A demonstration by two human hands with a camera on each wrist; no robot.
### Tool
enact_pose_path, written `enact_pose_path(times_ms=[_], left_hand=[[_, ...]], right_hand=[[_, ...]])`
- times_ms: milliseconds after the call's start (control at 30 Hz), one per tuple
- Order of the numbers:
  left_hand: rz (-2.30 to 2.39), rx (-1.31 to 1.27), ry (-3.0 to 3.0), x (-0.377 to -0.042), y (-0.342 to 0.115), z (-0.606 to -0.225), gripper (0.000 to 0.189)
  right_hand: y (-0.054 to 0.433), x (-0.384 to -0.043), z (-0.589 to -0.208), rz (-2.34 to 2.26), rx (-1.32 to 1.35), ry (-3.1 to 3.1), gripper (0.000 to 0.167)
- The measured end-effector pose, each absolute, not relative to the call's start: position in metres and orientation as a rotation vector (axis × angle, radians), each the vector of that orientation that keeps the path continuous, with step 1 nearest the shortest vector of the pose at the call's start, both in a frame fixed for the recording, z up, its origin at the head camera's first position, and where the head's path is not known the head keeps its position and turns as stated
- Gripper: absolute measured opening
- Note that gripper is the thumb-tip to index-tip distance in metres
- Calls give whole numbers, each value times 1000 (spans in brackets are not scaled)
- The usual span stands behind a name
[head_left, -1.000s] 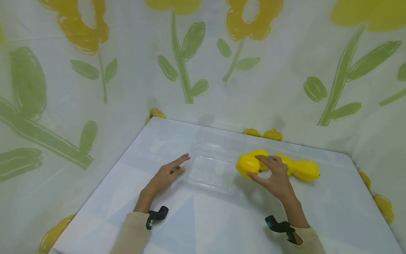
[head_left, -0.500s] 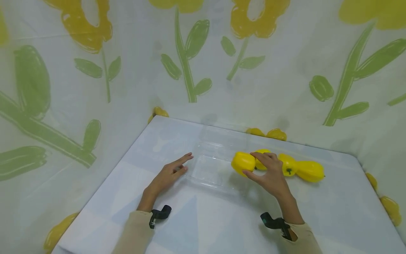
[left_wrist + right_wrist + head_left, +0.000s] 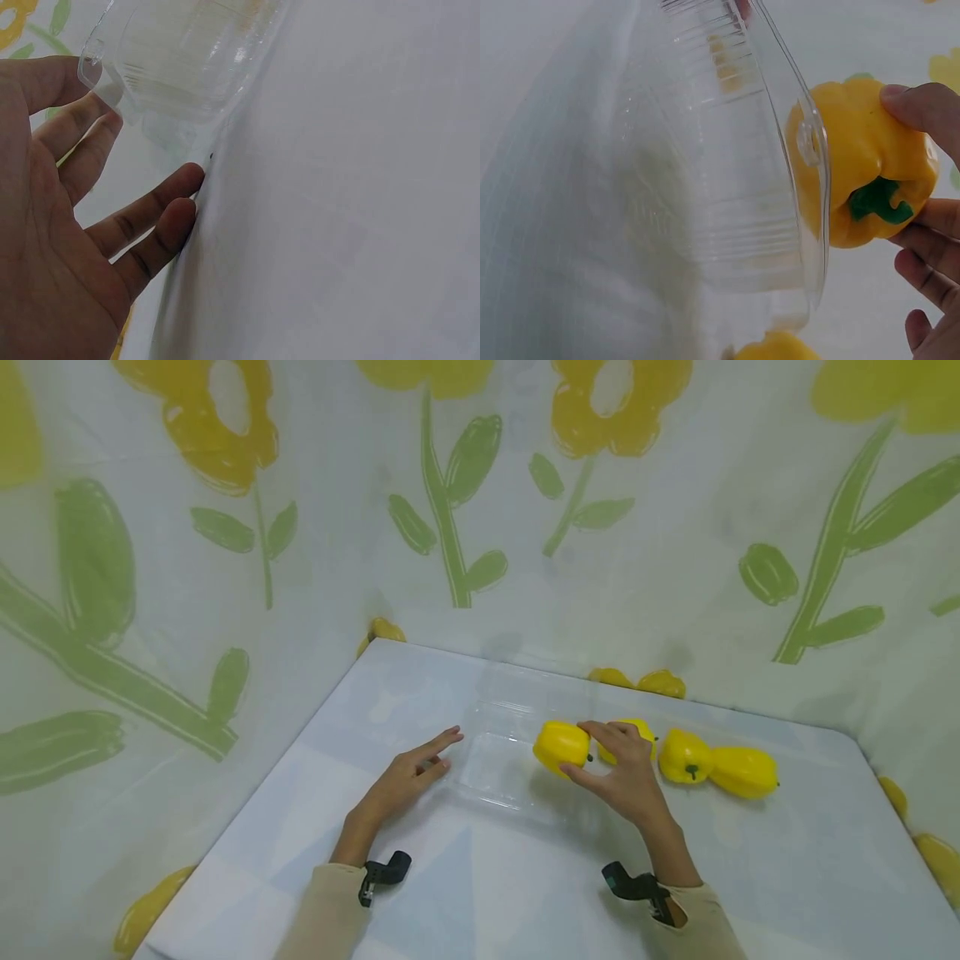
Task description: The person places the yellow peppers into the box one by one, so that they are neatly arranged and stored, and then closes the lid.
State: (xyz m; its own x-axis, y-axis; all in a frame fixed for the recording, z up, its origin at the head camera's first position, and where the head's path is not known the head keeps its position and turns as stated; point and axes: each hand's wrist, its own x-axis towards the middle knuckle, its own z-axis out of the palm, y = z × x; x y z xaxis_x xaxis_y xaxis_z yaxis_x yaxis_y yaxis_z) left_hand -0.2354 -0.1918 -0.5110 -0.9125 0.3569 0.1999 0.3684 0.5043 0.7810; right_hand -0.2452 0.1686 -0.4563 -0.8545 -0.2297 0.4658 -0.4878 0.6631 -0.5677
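A clear plastic container [image 3: 491, 797] with its lid raised at the back sits on the table. My right hand [image 3: 628, 777] pinches a yellow bell pepper [image 3: 561, 747] between thumb and fingers, over the container's right part. Its green stem faces the camera in the right wrist view, where the container's clear wall [image 3: 727, 187] overlaps one side of it. My left hand [image 3: 405, 777] is beside the container's left edge, fingers loosely extended and holding nothing. In the left wrist view its fingertips are right at the clear rim [image 3: 91, 71].
Behind and right of my right hand, another yellow bell pepper [image 3: 643, 735] lies partly hidden. Two more, a bell pepper [image 3: 682, 756] and its neighbour pepper [image 3: 745, 772], lie touching further right. A flower-printed curtain [image 3: 337, 543] hangs along the table's back and left edges.
My right hand has carried the bell pepper leftward, away from the other peppers and further over the container. The left hand stays beside the container's left edge.
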Motion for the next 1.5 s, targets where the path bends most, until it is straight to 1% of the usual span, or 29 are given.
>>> enact_pose_path(times_ms=[700,1000,1500], left_hand=[[-1402,-604,-2752,-232,-190,-509,47],[-1411,-653,-2732,-234,-190,-510,47],[-1380,-636,-2739,-233,-189,-510,47]], right_hand=[[137,-257,-459,1050,597,-2588,65],[123,-266,-463,1112,609,-2621,65],[102,-277,-472,1142,595,-2658,69]])
